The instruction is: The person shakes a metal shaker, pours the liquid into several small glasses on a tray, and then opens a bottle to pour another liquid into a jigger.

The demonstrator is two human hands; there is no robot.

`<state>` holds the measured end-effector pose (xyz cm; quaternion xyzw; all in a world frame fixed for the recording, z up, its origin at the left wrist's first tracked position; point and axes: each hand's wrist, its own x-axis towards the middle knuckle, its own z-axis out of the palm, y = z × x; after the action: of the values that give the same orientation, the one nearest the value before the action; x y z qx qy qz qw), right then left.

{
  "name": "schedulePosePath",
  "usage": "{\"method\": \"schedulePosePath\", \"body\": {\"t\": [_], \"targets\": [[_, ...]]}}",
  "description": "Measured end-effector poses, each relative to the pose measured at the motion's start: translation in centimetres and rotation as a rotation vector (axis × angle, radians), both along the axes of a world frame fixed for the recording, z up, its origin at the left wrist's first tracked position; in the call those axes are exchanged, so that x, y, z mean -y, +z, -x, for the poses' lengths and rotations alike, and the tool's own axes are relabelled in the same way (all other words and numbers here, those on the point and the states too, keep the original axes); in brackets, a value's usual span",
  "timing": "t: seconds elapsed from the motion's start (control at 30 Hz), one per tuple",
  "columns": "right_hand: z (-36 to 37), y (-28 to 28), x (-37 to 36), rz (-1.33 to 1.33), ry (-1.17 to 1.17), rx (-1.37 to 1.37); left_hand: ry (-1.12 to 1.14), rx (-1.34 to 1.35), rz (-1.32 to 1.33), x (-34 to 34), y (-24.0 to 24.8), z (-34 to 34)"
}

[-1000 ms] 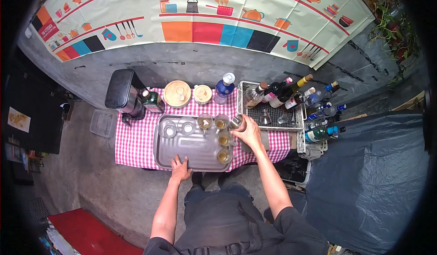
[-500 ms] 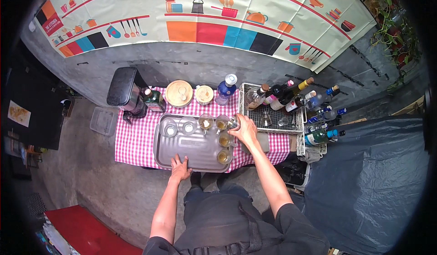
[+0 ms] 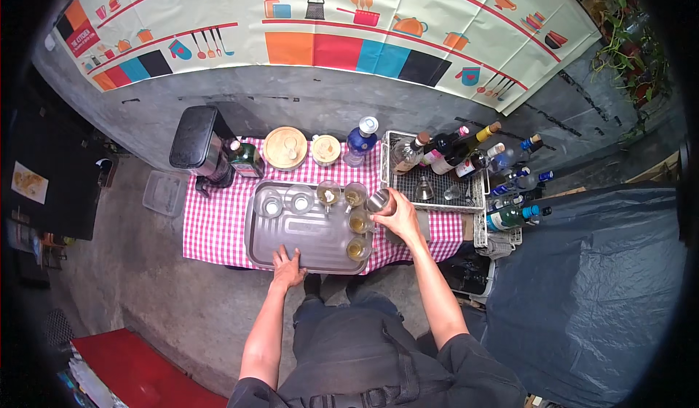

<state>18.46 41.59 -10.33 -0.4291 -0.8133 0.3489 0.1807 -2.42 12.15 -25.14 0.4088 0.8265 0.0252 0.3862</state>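
My right hand [image 3: 399,218] is wrapped round a silver metal cup [image 3: 379,202] just past the right edge of a grey tray [image 3: 295,226]. The cup leans, its round end showing. Close to it on the tray stand several glass cups with amber liquid, among them one glass [image 3: 354,194] at the corner and another glass [image 3: 357,248] nearer me. A glass with a pale lump [image 3: 328,193] is at the back. Two glasses without amber liquid, one at the far left [image 3: 271,205], stand beside it. My left hand [image 3: 288,268] rests on the tray's near rim, fingers spread.
A white wire crate [image 3: 437,208] of bottles stands at the right. Along the back are a blue bottle [image 3: 361,142], two wooden-lidded containers, a green bottle [image 3: 246,159] and a black coffee machine [image 3: 196,142]. A checkered cloth [image 3: 211,233] covers the table.
My right hand has drawn slightly right, away from the corner glass, and the metal cup has turned so more of its round end shows. My left hand stays on the tray rim.
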Motion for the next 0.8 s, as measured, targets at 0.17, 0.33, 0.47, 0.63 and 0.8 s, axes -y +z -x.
{"method": "schedulePosePath", "body": {"t": [0.17,0.33,0.47,0.63,0.8], "targets": [[-1.5,0.5,1.2,-0.022,0.039,0.194,-0.011,-0.001,0.014,-0.1,0.1,0.0],[-2.2,-0.9,2.2,-0.138,0.066,0.158,-0.026,-0.006,0.030,-0.3,0.2,0.1],[-1.8,-1.2,3.0,-0.145,0.055,0.240,-0.022,-0.003,0.029,-0.2,0.1,0.1],[-1.6,-1.2,3.2,-0.191,0.067,0.295,-0.019,-0.003,0.033,-0.3,0.3,0.0],[-1.8,-0.7,3.1,-0.137,0.051,0.248,-0.018,0.000,0.019,-0.2,0.3,0.1]]}}
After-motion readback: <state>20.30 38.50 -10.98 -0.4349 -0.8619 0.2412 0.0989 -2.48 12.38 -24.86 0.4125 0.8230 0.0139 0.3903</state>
